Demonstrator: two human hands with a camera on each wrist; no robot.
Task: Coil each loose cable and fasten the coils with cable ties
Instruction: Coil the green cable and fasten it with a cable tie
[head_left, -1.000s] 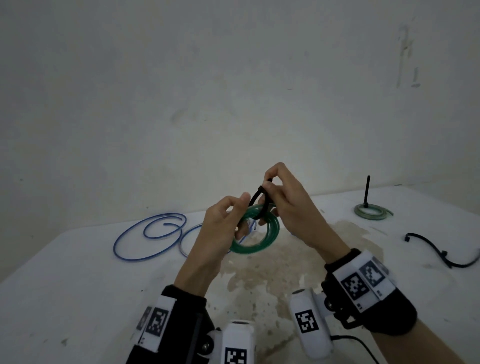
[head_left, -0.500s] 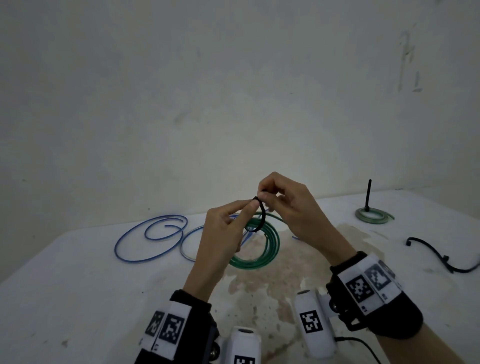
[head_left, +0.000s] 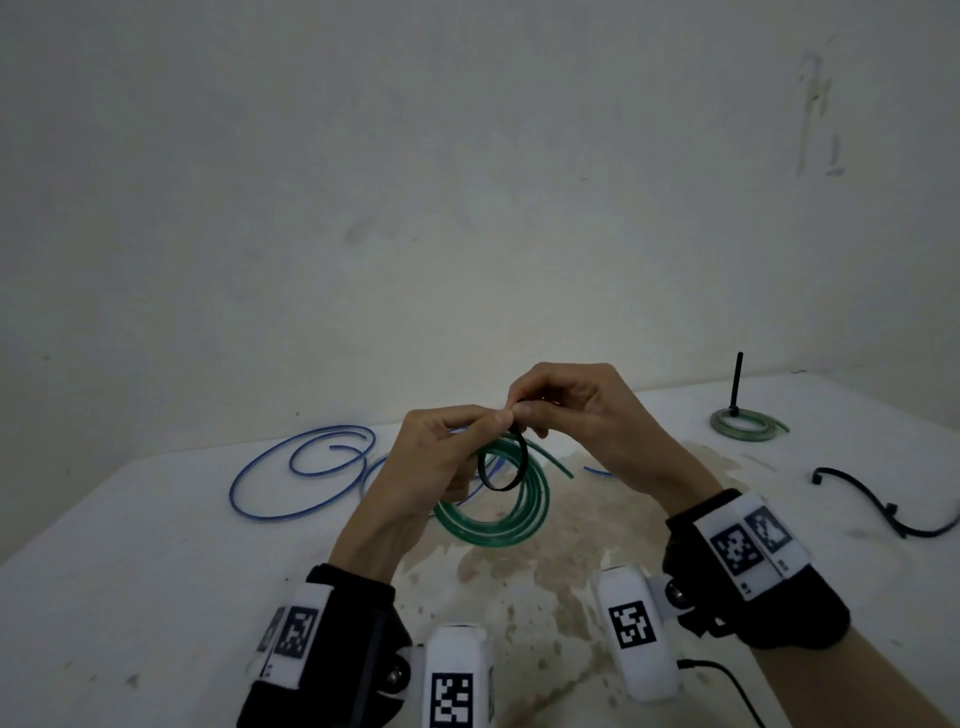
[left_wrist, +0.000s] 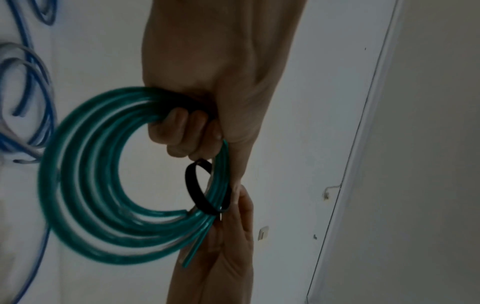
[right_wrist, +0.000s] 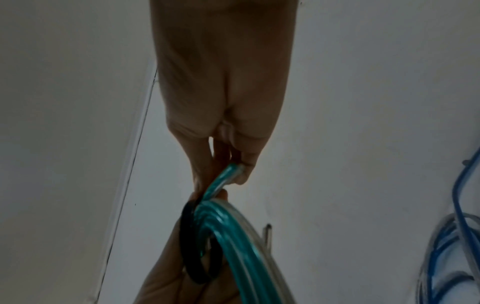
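Both hands are up over the desk (head_left: 156, 571). The left hand (head_left: 436, 467) grips the green cable coil (head_left: 498, 525), the right hand (head_left: 576, 410) pinches the black tie (head_left: 501, 467) looped round it. Blue cable (head_left: 270, 467) lies behind the coil.

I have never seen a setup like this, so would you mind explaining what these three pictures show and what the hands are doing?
No machine here: a person works bare-handed, wearing a camera on the head and one on each wrist. The wide picture is the head view; the other two look along each hand.

The left hand grips a coiled green cable. The right hand pinches a black cable tie, looped loosely around the coil's strands.

On the white table lie a loose blue cable, another black tie, and a coil already tied, its tie's tail sticking up.
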